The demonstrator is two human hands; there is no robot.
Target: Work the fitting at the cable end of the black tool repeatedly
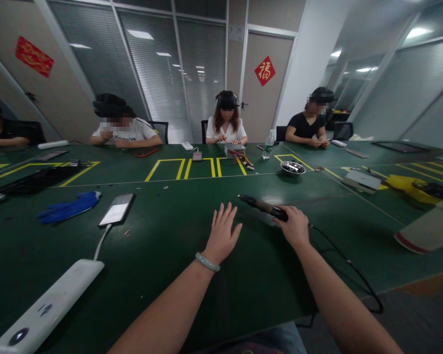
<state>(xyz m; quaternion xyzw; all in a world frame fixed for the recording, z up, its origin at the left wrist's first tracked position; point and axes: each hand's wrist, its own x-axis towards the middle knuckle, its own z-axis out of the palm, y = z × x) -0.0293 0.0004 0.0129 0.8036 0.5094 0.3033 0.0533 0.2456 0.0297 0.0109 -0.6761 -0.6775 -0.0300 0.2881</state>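
1. Head view, left: white power strip (70, 285) lay on green table (162, 280); blue glove (70, 207) sat near a cabled phone (116, 210).
2. Left hand (223, 233): fingers spread, nothing held; contact with table unclear.
3. Black corded tool (263, 205): between the hands, tip leftward.
4. Right hand (294, 227): wrapped round tool's rear; cord (349, 262) trailed right.

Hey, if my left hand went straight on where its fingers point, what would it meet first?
Your left hand would likely meet the tip of the dark tool in your right hand, just ahead, though heights are hard to judge. If it cleared that, the coloured wires lie roughly in line.
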